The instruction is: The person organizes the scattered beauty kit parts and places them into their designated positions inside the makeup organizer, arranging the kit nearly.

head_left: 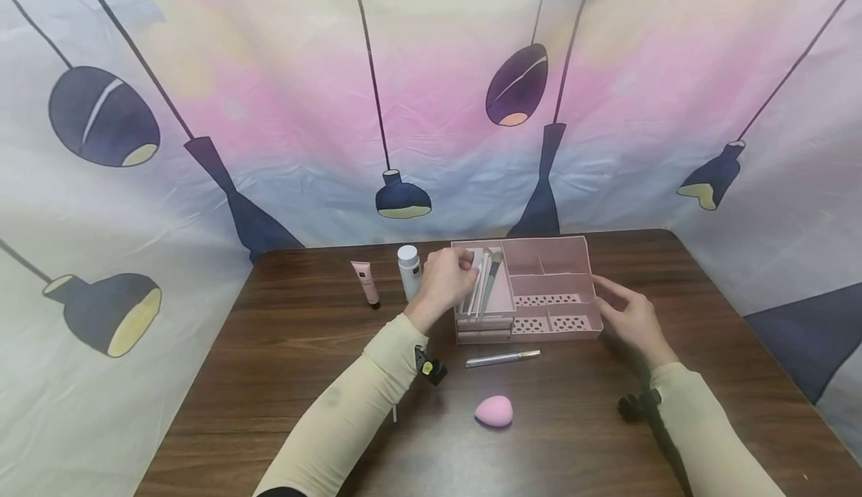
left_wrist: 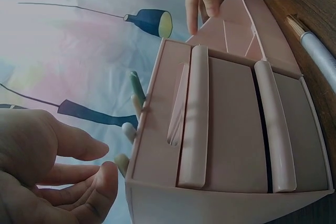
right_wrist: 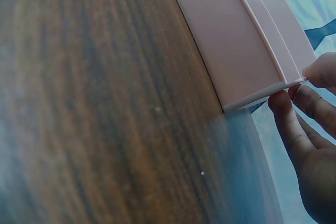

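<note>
Pink organizer point(head_left: 545, 286) touching right fingers point(right_wrist: 287, 124), just beside left fingers point(left_wrist: 79, 141)

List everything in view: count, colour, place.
table: one, brown, under these items
organizer: one, pink, back of table
brushes: several, whitish and greenish, in organizer's left compartment
loose brush: one, silvery, before organizer
sponge: one, pink, nearest front
bottle: one, white, left of organizer
tube: one, pink, black cap, left of bottle
stick: one, white, left of sponge, partly hidden
backdrop: one, pastel, behind table
printed lamps: at least seven, dark blue, on backdrop
wrist devices: two, black, one per wrist
sleeves: two, pale yellow, on forearms
left hand: one, bare, beside brushes
right hand: one, bare, at organizer's right side
</note>
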A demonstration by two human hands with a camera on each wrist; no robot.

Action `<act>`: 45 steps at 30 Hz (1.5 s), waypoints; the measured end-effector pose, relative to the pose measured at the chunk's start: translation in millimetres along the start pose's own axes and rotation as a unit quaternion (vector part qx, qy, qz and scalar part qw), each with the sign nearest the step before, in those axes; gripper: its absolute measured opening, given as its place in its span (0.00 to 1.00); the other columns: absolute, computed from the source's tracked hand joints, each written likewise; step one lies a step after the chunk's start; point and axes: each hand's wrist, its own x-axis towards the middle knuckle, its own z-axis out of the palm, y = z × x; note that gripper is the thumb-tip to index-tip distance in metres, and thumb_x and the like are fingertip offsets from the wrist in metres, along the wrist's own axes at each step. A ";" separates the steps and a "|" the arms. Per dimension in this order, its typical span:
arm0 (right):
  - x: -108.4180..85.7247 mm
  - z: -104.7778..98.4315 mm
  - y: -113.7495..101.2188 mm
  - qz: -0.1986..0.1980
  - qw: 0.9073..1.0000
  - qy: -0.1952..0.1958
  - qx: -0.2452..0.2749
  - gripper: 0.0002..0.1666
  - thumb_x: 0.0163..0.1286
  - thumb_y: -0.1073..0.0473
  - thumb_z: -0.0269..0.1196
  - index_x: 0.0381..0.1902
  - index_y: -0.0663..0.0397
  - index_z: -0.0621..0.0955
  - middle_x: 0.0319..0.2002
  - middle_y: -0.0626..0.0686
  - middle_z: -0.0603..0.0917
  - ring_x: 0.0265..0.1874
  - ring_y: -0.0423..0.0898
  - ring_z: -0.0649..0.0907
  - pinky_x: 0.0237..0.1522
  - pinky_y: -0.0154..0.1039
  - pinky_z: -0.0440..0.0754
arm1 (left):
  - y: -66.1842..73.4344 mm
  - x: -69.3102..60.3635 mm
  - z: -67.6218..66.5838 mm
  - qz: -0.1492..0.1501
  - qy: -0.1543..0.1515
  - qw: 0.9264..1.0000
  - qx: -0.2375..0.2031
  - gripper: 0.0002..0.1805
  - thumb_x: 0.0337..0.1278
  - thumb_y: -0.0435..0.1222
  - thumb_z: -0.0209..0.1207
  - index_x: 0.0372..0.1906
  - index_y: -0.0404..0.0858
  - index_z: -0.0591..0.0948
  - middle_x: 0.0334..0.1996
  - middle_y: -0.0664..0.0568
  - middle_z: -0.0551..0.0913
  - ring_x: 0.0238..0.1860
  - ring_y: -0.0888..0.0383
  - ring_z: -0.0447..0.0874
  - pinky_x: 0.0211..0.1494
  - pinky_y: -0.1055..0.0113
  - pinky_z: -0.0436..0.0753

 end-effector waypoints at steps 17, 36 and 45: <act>-0.5 -1.8 -4.1 0.005 1.000 -0.006 -0.021 0.26 0.70 0.55 0.61 0.65 0.49 0.75 0.61 0.67 0.76 0.26 0.43 0.76 0.24 0.32 0.73 | -2.8 -9.4 -3.5 0.019 0.009 1.000 -0.004 0.13 0.53 0.33 0.64 0.45 0.34 0.86 0.33 0.50 0.88 0.38 0.54 0.86 0.42 0.60 0.83; -0.7 -2.9 -4.9 0.021 0.999 -0.010 -0.024 0.27 0.71 0.54 0.60 0.67 0.48 0.74 0.64 0.66 0.74 0.51 0.57 0.79 0.38 0.25 0.72 | -15.4 -30.1 -22.5 0.069 0.021 0.997 -0.003 0.13 0.53 0.32 0.63 0.45 0.31 0.85 0.31 0.48 0.86 0.30 0.58 0.84 0.35 0.68 0.82; 0.0 -1.7 -3.6 0.010 1.000 -0.003 -0.017 0.26 0.71 0.55 0.60 0.66 0.49 0.75 0.63 0.66 0.75 0.52 0.59 0.80 0.37 0.19 0.70 | -21.2 -44.5 -32.9 0.077 0.031 0.997 0.010 0.10 0.52 0.33 0.66 0.41 0.34 0.86 0.30 0.50 0.86 0.29 0.60 0.82 0.36 0.66 0.81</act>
